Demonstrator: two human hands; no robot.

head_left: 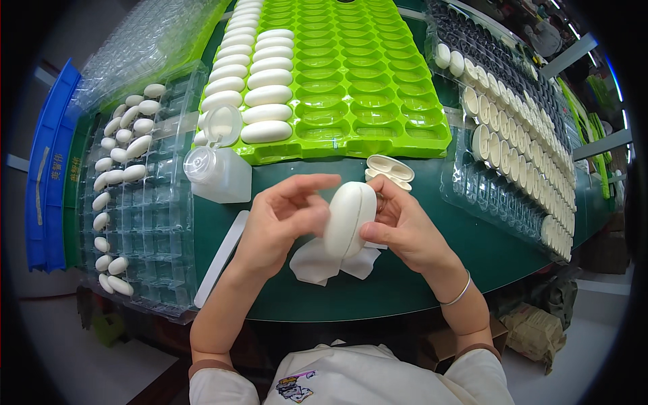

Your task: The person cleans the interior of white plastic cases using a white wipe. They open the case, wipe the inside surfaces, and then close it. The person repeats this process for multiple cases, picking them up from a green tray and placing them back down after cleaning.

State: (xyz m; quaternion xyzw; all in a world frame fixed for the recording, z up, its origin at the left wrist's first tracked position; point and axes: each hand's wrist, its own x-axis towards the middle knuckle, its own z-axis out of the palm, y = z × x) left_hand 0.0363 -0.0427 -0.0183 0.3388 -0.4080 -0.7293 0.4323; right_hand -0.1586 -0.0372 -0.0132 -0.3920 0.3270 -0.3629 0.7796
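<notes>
A closed white oval case (349, 219), with a seam down its side, stands nearly upright above the table. My right hand (398, 219) grips it by its right side, thumb in front and fingers behind. Beside its left face, my left hand (290, 216) has its index finger stretched out and its other fingers partly bent and blurred. Whether the left thumb touches the case I cannot tell. Crumpled white wipes (316, 262) lie below the case. Just beyond my right hand rests an opened pale oval case (389, 169), its two halves spread.
A green molded tray (351, 145) with rows of white oval cases stands ahead. Left are a clear bottle with a flipped-up lid (219, 175), a white strip (221, 260) and a clear tray (162, 250) of small white pieces. Cream shells (503, 155) fill clear trays at right.
</notes>
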